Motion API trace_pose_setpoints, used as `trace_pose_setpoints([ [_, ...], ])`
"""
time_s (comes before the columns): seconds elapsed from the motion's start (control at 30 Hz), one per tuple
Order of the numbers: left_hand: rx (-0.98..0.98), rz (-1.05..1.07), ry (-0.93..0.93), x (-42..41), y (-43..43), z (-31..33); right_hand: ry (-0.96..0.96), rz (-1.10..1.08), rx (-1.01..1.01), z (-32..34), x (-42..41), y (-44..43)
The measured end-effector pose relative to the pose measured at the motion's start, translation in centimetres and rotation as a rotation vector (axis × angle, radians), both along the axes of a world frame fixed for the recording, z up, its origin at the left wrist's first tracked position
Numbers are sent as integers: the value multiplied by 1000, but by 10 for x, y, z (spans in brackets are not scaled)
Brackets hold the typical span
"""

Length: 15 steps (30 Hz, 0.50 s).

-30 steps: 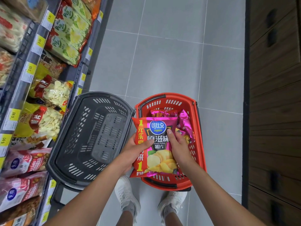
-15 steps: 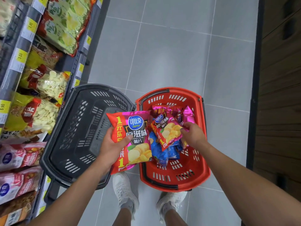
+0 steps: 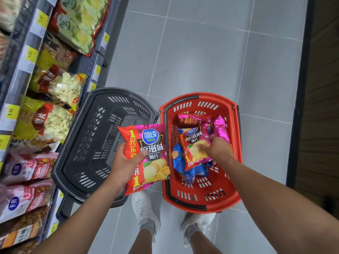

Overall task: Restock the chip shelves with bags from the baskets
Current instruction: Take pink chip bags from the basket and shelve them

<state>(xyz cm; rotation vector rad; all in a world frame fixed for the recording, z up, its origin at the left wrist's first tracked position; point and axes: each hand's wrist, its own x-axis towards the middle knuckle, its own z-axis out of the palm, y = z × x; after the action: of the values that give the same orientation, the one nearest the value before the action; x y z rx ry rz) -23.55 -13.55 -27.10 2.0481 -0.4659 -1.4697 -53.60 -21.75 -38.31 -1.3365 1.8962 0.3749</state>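
The left hand [image 3: 126, 162] grips a red-pink chip bag [image 3: 148, 154] by its left edge, thumb curled across the front, fingers hidden behind. The bag is up in the air, over the gap btwn the black basket [image 3: 88, 143] & the red basket [image 3: 201, 204]. The right hand [image 3: 215, 149] is down inside the red basket, thumb & fingers closed on the right edge of a smaller chip bag [image 3: 194, 145] w/ the same print, lying atop blue bags [image 3: 178, 158]. Shelves [image 3: 23, 57] w/ snack packs stand at far left.
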Motion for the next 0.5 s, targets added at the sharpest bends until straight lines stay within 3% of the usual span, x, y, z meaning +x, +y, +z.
trace_pose_setpoints([
  [0.17,-5,28,19,1,-1,19,-94,-155,61,33,-11,8],
  [0.37,-63,48,50,5,-17,63,-345,-374,-185,131,0,2],
  [0.5,-131,72,76,8,-40,111,-640,-555,-319,214,20,-12],
])
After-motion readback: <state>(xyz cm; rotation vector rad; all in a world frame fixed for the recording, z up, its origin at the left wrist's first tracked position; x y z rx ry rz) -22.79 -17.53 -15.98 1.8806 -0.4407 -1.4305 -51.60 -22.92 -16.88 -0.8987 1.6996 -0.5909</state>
